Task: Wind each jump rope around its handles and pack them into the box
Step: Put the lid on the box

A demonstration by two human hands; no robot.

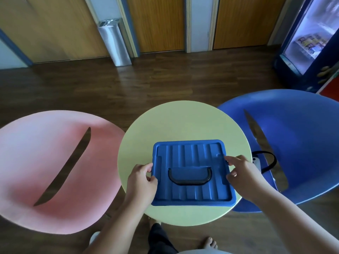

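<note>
Box, blue ribbed lid, black handle

Both forearms reach forward, bare. The left hand curls its fingers at one side; the right hand mirrors it opposite, fingers bent.

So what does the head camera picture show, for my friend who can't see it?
Two bare hands hold the sides of a blue box lid with a black carry handle, over a round pale yellow table: left hand, right hand. A pink chair stands to the left and a blue chair to the right.
</note>
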